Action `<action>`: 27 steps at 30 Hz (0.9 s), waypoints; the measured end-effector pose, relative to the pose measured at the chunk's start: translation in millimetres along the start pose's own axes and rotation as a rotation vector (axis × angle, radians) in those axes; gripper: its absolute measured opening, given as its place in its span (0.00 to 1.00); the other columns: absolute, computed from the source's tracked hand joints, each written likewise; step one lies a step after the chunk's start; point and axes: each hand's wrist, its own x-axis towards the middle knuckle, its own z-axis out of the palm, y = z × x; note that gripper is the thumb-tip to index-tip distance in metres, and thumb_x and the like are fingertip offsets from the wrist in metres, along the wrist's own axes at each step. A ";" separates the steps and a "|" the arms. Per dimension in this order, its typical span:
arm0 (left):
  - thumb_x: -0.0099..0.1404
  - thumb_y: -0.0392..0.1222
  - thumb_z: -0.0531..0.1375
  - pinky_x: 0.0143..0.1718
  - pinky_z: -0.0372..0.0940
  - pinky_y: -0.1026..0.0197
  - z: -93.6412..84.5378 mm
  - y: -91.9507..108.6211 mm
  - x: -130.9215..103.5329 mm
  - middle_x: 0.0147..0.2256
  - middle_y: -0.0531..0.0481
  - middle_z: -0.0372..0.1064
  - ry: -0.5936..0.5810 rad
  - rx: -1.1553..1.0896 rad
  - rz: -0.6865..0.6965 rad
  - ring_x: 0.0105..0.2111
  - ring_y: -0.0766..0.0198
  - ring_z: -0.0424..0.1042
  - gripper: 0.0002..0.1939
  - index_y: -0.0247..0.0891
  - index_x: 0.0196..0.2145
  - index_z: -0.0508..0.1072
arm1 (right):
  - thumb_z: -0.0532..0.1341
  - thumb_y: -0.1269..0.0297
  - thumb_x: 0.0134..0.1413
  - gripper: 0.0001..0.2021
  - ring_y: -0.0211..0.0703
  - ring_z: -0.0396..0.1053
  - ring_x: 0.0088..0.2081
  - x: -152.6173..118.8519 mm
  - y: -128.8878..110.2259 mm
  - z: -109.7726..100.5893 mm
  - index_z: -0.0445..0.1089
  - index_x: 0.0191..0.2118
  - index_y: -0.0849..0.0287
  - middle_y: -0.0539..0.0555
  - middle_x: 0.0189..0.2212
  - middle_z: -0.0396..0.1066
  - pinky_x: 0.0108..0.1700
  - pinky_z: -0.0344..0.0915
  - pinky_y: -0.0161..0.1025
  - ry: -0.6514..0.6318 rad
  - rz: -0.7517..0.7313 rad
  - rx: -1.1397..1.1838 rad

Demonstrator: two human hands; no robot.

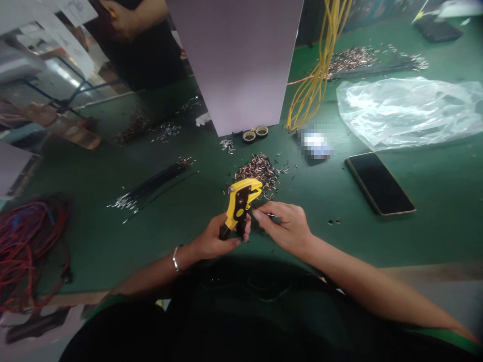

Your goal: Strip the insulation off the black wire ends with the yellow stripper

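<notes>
My left hand (219,239) is wrapped round the handles of a yellow and black wire stripper (240,201), its jaws pointing up and to the right. Close to the jaws, my right hand (285,226) pinches a thin dark wire (272,215) between thumb and fingers; most of that wire is hidden by the hand. Just beyond the tool lies a pile of short wire scraps (260,168), copper and black. A bundle of black wires (154,185) with bared ends rests on the green table to the left.
A pale upright panel (241,65) stands ahead, two tape rolls (255,133) at its foot. Yellow wires (319,75) hang right of it. A phone (379,183) and plastic bag (411,113) lie right, red cables (30,251) left. Another person's hand (124,20) shows beyond.
</notes>
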 end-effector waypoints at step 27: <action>0.62 0.43 0.64 0.21 0.64 0.67 6.7 -13.7 -7.2 0.25 0.54 0.66 0.196 0.225 -0.075 0.18 0.71 0.67 0.11 0.34 0.37 0.69 | 0.59 0.67 0.61 0.14 0.35 0.68 0.20 -5.7 7.4 2.8 0.71 0.23 0.58 0.48 0.17 0.71 0.26 0.62 0.34 -0.053 0.069 -0.079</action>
